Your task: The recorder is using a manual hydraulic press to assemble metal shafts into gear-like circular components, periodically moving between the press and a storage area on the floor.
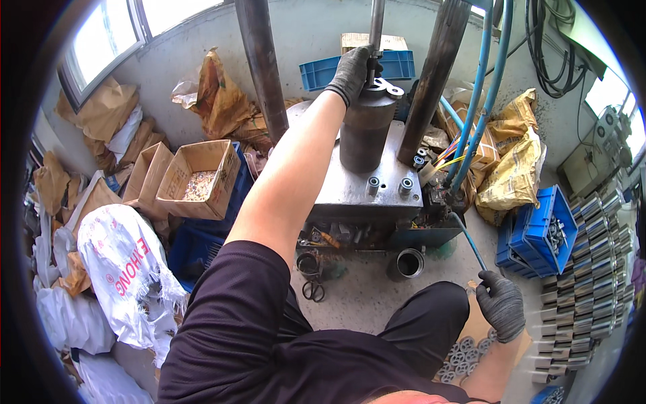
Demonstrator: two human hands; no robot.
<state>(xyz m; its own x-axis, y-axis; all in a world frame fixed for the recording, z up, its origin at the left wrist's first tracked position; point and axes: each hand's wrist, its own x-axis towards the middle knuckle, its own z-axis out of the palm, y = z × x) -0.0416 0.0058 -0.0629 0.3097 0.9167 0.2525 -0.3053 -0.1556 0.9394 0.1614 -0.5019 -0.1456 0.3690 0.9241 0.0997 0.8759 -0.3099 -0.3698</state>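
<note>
My left hand [352, 74], in a dark grey glove, reaches far forward with its fingers closed at the lower end of an upright metal rod [377, 27]. Just below it, a flat silver part with round lobes [388, 88] lies on top of a thick dark steel cylinder [365, 138]. That cylinder stands on the metal plate [336, 190] of a press. At the lower right, my gloved right hand [501, 306] has its fingers curled at the end of a thin blue lever [469, 241]. The glove partly hides where it meets the lever.
Two dark steel columns [264, 67] flank the cylinder. Blue hoses [486, 87] run down on the right. Rows of shiny metal tubes [582, 283] and a blue crate [552, 225] stand at right. Cardboard boxes [222, 168] and white sacks [124, 269] crowd the left. Scissors [313, 291] lie in front.
</note>
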